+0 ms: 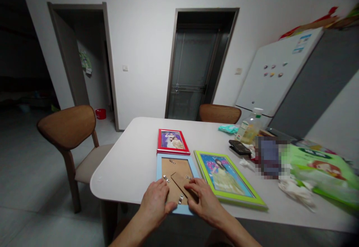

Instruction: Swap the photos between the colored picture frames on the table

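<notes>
A light-blue picture frame (159,164) lies face down at the table's near edge. Its brown backing board (168,166) shows metal clips and a hinged stand leg (177,179). My left hand (155,201) is curled over the frame's lower left side, thumb low on the backing. On the right, my right hand (206,203) bends its fingers and thumb round the side of the stand leg and the frame edge; its exact contact is partly hidden. A red picture frame (159,142) with a photo lies just beyond. Right of my hands lies a lime-green picture frame (238,196), photo up.
On the table's right side are a bottle (249,127) of yellowish liquid, a black wallet-like item (239,147), crumpled tissues (297,193) and a green tissue pack (322,164). Wooden chairs stand at the left (68,127) and far side (220,113). The white table edge (97,183) is rounded.
</notes>
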Motion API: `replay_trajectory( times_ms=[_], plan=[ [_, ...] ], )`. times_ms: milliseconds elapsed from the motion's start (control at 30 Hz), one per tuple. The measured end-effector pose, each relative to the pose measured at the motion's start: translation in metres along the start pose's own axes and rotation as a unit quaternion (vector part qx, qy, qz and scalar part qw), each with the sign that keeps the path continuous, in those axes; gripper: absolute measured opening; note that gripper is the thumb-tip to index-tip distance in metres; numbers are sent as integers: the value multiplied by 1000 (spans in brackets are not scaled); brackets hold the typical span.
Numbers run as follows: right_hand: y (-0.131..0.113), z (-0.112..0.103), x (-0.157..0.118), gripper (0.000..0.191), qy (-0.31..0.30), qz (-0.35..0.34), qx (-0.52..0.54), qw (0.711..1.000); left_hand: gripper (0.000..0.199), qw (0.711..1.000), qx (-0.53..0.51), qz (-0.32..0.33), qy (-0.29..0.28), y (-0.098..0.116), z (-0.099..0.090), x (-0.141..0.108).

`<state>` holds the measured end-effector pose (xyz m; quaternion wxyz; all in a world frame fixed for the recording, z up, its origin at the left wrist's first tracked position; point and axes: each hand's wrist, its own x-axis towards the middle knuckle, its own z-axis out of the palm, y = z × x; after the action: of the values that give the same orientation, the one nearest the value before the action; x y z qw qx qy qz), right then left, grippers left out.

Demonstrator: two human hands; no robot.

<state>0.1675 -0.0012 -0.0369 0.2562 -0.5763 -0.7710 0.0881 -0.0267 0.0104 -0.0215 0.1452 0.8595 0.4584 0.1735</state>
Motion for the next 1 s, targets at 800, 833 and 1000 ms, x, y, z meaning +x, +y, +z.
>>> replay_trajectory(
  times_ms=[800, 833, 1000],
  plan=[
    [27, -1, 42, 21, 45, 103, -89, 990, 64, 999, -34, -19, -24, -3, 1, -6],
    [28, -1, 43, 22, 41, 102, -90, 990, 64, 999, -33, -19, -22, -3, 1, -6],
    [32, 2, 47, 25, 35, 84, -93, 992, 73, 999, -25, -18, -13, -1, 0, -6]
  ],
)
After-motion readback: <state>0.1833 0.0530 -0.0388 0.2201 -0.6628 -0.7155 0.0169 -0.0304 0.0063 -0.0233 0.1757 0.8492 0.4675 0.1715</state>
